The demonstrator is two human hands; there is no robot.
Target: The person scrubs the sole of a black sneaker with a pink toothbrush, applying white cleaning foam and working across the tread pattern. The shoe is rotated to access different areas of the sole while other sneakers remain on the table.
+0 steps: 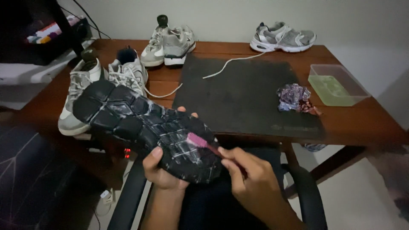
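1. Black-soled shoe [140, 127]: sole turned up, streaked with white foam, being held in the air just off the table's near edge, above the black chair [302, 191].
2. Left hand [164, 170]: gripping the shoe's nearer end from below, thumb lying on the sole, fingertips showing over the far side.
3. Right hand [251, 179]: fingers pinching closed around the dark handle of a pink-headed toothbrush [200, 142]; the bristles are touching the sole.
4. Wooden table [353, 123]: carrying all items below.
5. Black mat [247, 96]: lying across the table's middle, reaching its near edge.
6. White lace [232, 61]: trailing over the mat's far edge.
7. Crumpled purple cloth [295, 99]: sitting on the mat's right side.
8. Clear plastic tub [336, 84]: holding greenish liquid, standing by the right edge.
9. Grey-white sneakers: one pair [102, 81] standing at the left edge, one shoe [170, 42] at the far edge, another [282, 37] at the far right corner.
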